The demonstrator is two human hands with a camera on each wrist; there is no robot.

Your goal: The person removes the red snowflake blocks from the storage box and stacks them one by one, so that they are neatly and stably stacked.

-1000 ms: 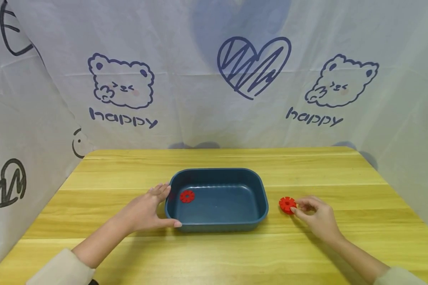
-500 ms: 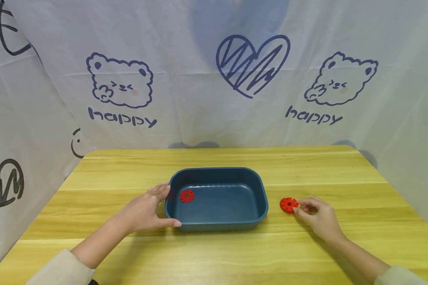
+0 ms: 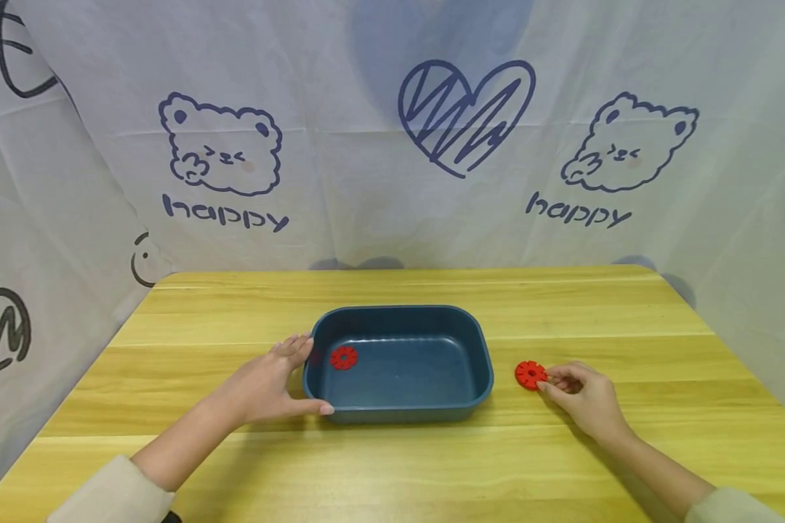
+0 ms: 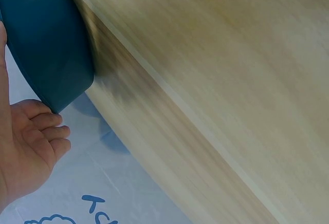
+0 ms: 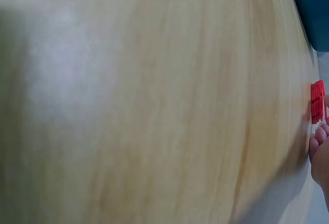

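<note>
In the head view my right hand (image 3: 582,401) pinches the near right edge of a red notched plastic disc (image 3: 530,375) with a round centre hole, right of the tub. The right wrist view shows several such red discs (image 5: 317,102) stacked, with the fingertips right at them. My left hand (image 3: 271,385) spans the left end of a dark blue rectangular tub (image 3: 405,416), thumb along the near rim and fingers against the left side. In the left wrist view its fingertips touch the tub (image 4: 46,39) near its rim. One red notched disc (image 3: 344,358) lies flat inside, at the left.
The tub and discs stand on a yellow wood-grain table (image 3: 405,472). Behind it hangs a white cloth (image 3: 340,181) printed with bears, a heart and the word happy; another stretch of cloth closes off the left.
The upper red disc at the right hand has shifted slightly right, lining up with those beneath it. The left hand and tub hold their place; the head view tilts slightly.
</note>
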